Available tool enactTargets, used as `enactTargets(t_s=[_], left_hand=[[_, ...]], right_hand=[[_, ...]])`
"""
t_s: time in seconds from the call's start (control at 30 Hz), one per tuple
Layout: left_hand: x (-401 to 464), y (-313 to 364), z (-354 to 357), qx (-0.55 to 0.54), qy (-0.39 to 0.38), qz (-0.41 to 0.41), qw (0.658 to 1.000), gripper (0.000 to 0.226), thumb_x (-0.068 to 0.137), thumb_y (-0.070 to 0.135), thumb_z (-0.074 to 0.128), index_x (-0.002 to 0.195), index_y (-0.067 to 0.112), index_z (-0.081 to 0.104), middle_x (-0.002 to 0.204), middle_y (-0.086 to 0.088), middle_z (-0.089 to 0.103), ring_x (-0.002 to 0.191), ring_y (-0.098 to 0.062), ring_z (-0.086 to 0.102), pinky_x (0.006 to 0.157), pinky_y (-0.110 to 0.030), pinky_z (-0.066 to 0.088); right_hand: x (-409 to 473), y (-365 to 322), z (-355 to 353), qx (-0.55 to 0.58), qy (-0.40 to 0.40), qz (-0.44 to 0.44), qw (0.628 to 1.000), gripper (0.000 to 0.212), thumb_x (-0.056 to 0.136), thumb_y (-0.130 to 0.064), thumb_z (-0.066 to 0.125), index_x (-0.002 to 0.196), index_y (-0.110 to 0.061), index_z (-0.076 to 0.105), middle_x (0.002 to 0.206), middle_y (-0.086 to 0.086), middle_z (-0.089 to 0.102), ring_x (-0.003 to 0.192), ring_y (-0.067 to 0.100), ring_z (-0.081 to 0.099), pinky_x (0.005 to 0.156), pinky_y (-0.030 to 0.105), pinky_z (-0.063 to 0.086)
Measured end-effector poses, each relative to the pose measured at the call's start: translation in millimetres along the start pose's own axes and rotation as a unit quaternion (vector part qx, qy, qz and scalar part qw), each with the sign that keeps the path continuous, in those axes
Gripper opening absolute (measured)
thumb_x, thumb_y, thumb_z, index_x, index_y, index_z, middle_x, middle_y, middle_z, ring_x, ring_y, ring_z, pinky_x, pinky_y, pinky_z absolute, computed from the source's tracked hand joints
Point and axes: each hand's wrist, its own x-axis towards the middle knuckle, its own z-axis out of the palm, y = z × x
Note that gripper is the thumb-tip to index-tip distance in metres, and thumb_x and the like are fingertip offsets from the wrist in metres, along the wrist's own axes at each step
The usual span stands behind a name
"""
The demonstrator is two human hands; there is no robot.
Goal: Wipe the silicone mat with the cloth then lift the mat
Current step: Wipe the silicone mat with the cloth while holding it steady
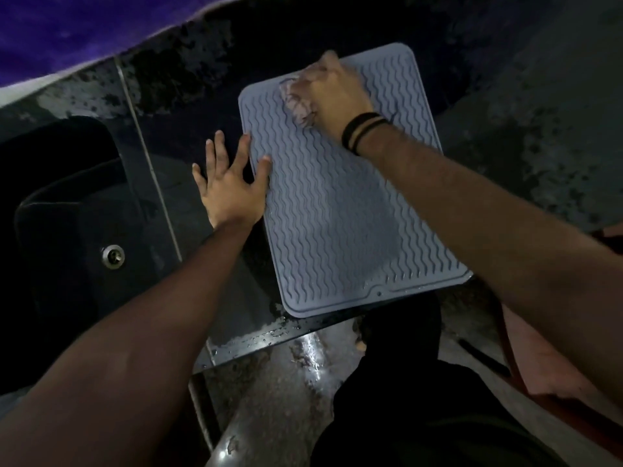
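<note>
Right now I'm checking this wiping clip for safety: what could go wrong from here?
The silicone mat overhangs the wet counter edge, so a hard stroke could slide it off. Only the left hand, at its side edge, steadies it. The right hand bunches the cloth small, possibly missing areas.

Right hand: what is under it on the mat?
A crumpled pale cloth sticks out beneath the right hand, pressed on the grey wavy-ribbed silicone mat. The rest of the cloth is covered.
</note>
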Motion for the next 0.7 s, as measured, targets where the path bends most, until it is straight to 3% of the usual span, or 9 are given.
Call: enactTargets(t_s=[0.13, 0.3, 0.4, 0.53, 0.7], left_hand=[[-1.0, -0.4, -1.8, -0.006, -0.004, 0.004, 1.0, 0.064, 0.101, 0.071, 0.027, 0.159, 0.046, 0.025, 0.173, 0.001, 0.008, 0.159, -0.017, -0.001, 0.127, -0.051, -0.005], [-2.5, 1.3, -3.3, -0.006, -0.005, 0.006, 1.0, 0.063, 0.102, 0.07, 0.028, 0.16, 0.046, 0.025, 0.173, 0.0, 0.008, 0.159, -0.019, -0.001, 0.127, -0.052, -0.005], [-2.3, 1.4, -3.6, -0.006, -0.003, 0.006, 1.0, 0.064, 0.101, 0.071, 0.028, 0.159, 0.046, 0.025, 0.173, 0.0, 0.008, 0.159, -0.019, 0.0, 0.127, -0.052, -0.005], [-0.7, 1.1, -2.8, 0.003, 0.001, 0.001, 1.0, 0.064, 0.1, 0.072, 0.027, 0.159, 0.046, 0.026, 0.173, 0.0, 0.008, 0.159, -0.019, 0.0, 0.127, -0.052, -0.004], [-1.1, -1.4, -0.8, -0.001, 0.001, 0.004, 1.0, 0.065, 0.099, 0.073, 0.026, 0.159, 0.047, 0.026, 0.173, 0.0, 0.009, 0.159, -0.019, 0.001, 0.127, -0.052, -0.004]], right_hand=[[-21.1, 49.8, -4.4, -0.017, 0.004, 0.069, 0.997, 0.041, 0.091, -0.007, 0.048, 0.13, -0.011, 0.058, 0.126, 0.015, 0.061, 0.124, 0.036, 0.041, 0.093, 0.045, 0.045], [-31.8, 52.6, -9.5, 0.024, 0.035, 0.178, 0.983, 0.036, 0.086, -0.006, 0.056, 0.121, -0.01, 0.063, 0.115, 0.017, 0.063, 0.119, 0.037, 0.044, 0.086, 0.043, 0.049], [-30.7, 22.9, -7.8, 0.075, 0.055, 0.129, 0.987, 0.044, 0.086, -0.008, 0.055, 0.129, -0.019, 0.06, 0.124, 0.008, 0.062, 0.121, 0.032, 0.044, 0.096, 0.039, 0.044], [-47.5, -31.5, 17.2, 0.101, -0.008, 0.076, 0.992, 0.046, 0.088, -0.01, 0.058, 0.134, -0.015, 0.054, 0.138, 0.007, 0.053, 0.134, 0.031, 0.035, 0.108, 0.041, 0.038], [-109.5, -37.2, 28.8, 0.102, -0.011, 0.071, 0.992, 0.055, 0.083, -0.004, 0.063, 0.136, -0.01, 0.053, 0.142, 0.008, 0.05, 0.137, 0.034, 0.034, 0.106, 0.048, 0.042]])
